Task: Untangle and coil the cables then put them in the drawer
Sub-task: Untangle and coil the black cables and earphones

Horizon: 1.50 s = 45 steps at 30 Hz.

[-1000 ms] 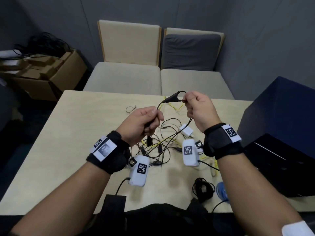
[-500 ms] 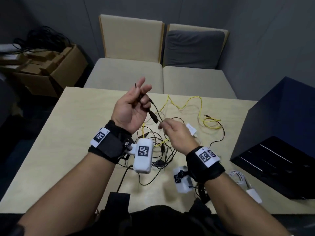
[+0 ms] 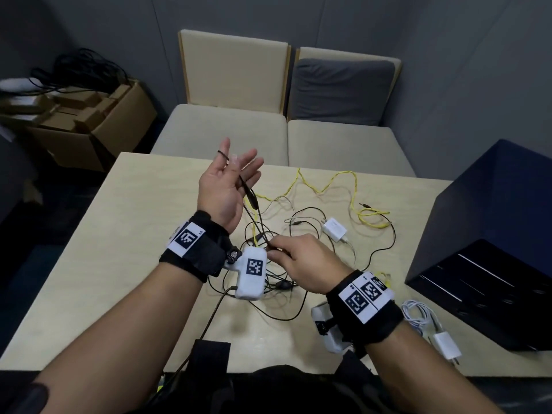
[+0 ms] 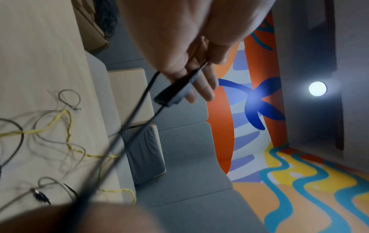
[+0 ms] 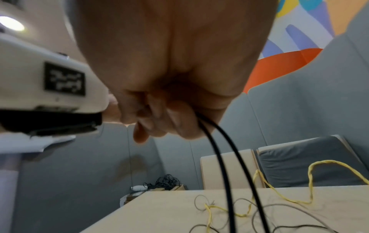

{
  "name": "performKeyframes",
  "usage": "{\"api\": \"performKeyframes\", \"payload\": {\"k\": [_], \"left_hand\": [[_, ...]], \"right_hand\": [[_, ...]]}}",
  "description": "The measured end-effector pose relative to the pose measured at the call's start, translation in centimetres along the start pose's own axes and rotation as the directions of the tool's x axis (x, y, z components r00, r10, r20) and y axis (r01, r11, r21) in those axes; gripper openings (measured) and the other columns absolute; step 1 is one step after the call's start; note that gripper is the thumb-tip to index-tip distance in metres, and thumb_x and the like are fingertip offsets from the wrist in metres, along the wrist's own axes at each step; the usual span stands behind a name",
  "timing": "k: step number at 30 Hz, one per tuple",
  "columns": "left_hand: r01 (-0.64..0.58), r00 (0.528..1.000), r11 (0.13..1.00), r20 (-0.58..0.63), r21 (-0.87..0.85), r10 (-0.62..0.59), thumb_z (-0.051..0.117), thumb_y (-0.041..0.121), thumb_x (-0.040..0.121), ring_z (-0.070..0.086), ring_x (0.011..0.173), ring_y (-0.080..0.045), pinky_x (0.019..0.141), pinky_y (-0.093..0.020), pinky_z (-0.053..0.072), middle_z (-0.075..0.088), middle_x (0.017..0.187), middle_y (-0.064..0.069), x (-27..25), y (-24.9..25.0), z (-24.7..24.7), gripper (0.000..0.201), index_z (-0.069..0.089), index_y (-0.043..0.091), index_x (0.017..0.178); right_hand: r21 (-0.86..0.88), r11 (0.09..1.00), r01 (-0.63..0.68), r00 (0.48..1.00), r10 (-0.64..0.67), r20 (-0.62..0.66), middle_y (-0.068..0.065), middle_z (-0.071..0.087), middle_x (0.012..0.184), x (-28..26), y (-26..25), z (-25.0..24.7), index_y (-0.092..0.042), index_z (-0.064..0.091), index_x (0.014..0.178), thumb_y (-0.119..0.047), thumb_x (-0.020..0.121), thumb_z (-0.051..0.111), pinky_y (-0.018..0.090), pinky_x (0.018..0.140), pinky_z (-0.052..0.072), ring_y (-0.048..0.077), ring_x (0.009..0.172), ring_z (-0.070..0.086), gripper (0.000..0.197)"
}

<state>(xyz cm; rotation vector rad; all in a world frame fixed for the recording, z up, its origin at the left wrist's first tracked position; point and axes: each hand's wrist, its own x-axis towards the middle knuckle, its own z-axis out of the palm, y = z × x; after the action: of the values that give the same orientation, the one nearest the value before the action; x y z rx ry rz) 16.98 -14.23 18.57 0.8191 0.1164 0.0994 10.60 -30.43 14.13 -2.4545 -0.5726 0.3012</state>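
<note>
A person seated at a pale wooden table (image 3: 119, 234) works on a tangle of cables above its middle. The left hand (image 3: 222, 186) is raised palm-up over the far half of the table, fingers spread and nearly straight; a thin black cable (image 3: 254, 213) loops round the index finger and runs down across the palm, its dark plug (image 4: 173, 91) lying along the fingers in the left wrist view. The right hand (image 3: 304, 261) is lower and nearer the person, fingers curled, pinching two strands of the same black cable just beside the white camera unit on the left wrist. Under both hands more thin black leads lie knotted on the tabletop, crossed by a kinked yellow cable (image 3: 337, 182) that trails toward the far right. A small white charger (image 3: 334, 230) sits among them. A second white charger with its coiled white cord (image 3: 430, 327) lies at the near right edge, next to a dark blue drawer unit (image 3: 490, 249).
</note>
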Motion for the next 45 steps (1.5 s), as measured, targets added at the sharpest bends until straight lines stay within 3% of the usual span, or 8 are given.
{"api": "performKeyframes", "payload": {"k": [5,9,14,19,24,34,37,45], "left_hand": [[0.017,1.0,0.992,-0.022,-0.121,-0.02,0.031,0.007,0.103,0.071,0.083,-0.019,0.076,-0.03,0.058,0.063,0.11,-0.008,0.1,0.2,-0.3,0.048,0.015,0.011,0.148],[0.016,0.999,0.989,0.037,0.147,-0.022,0.031,-0.001,0.101,0.069,0.094,-0.017,0.088,-0.029,0.053,0.064,0.11,-0.008,0.1,-0.9,-1.3,0.049,0.019,0.008,0.148],[-0.056,0.932,0.8,0.32,0.597,-0.173,0.037,-0.01,0.096,0.069,0.077,-0.01,0.083,-0.025,0.052,0.072,0.088,0.005,-1.7,-2.3,-1.9,0.045,0.039,0.009,0.137],[-0.126,0.828,0.623,0.427,0.772,-0.362,0.042,0.01,0.098,0.055,0.053,-0.017,0.055,-0.024,0.044,0.067,0.093,-0.008,-2.9,-2.3,-1.9,0.028,0.055,0.018,0.121],[-0.14,0.887,0.536,0.346,0.833,-0.306,0.038,0.005,0.101,0.045,0.05,-0.019,0.05,-0.022,0.041,0.064,0.075,0.0,-2.0,-1.5,-2.9,0.032,0.057,0.011,0.126],[-0.141,0.934,0.616,0.311,0.775,-0.177,0.043,0.004,0.099,0.05,0.046,-0.009,0.046,-0.017,0.042,0.049,0.063,-0.01,-2.1,0.1,-3.4,0.025,0.065,0.014,0.107],[-0.138,0.901,0.586,0.347,0.798,-0.261,0.041,0.009,0.101,0.04,0.04,-0.007,0.041,-0.015,0.031,0.049,0.057,-0.009,-3.0,0.2,-2.9,0.024,0.065,0.008,0.102],[0.017,0.802,0.814,0.479,0.58,-0.358,0.039,0.027,0.094,0.022,0.038,-0.009,0.04,-0.019,0.016,0.045,0.047,-0.002,-5.0,-0.7,-1.7,0.032,0.065,0.01,0.094]], "right_hand": [[-0.037,0.997,-0.064,0.998,0.065,0.027,-0.001,0.055,0.072,-0.6,0.0,0.7,-0.022,0.056,0.09,-0.036,0.098,0.045,0.04,0.07,0.048,0.023,0.073,0.05,0.02],[-0.101,0.994,-0.049,0.998,0.053,0.041,-0.005,0.051,0.068,-1.0,-0.3,0.1,-0.024,0.046,0.082,-0.044,0.095,0.042,0.042,0.068,0.049,0.023,0.073,0.051,0.024],[-0.142,0.99,0.021,0.991,-0.039,-0.127,-0.006,0.06,0.074,-1.4,-1.0,-3.7,-0.024,0.058,0.083,-0.047,0.091,0.045,0.041,0.069,0.049,0.018,0.076,0.056,0.027],[-0.131,0.991,0.02,0.975,-0.049,-0.217,-0.011,0.052,0.066,-1.8,-1.4,-7.4,-0.017,0.065,0.081,-0.033,0.09,0.062,0.032,0.065,0.042,0.01,0.065,0.047,0.019],[-0.028,0.996,-0.079,0.986,0.074,-0.148,-0.007,0.053,0.058,-2.4,-1.0,-8.7,-0.026,0.062,0.073,-0.032,0.087,0.066,0.032,0.062,0.042,0.006,0.058,0.046,0.016],[0.143,0.989,0.025,0.989,-0.004,-0.146,0.0,0.055,0.061,-2.8,-2.9,-11.6,-0.016,0.066,0.072,-0.019,0.088,0.067,0.022,0.057,0.036,0.005,0.057,0.043,0.016],[0.129,0.991,0.041,0.979,-0.014,-0.203,-0.009,0.05,0.056,-2.5,-3.3,-12.9,-0.015,0.066,0.073,-0.02,0.088,0.067,0.014,0.053,0.033,0.003,0.054,0.042,0.016],[0.078,0.995,0.054,0.892,-0.013,-0.452,-0.009,0.052,0.062,0.2,-2.1,-13.8,-0.022,0.059,0.073,-0.022,0.091,0.064,0.016,0.057,0.035,0.003,0.058,0.044,0.018]]}}
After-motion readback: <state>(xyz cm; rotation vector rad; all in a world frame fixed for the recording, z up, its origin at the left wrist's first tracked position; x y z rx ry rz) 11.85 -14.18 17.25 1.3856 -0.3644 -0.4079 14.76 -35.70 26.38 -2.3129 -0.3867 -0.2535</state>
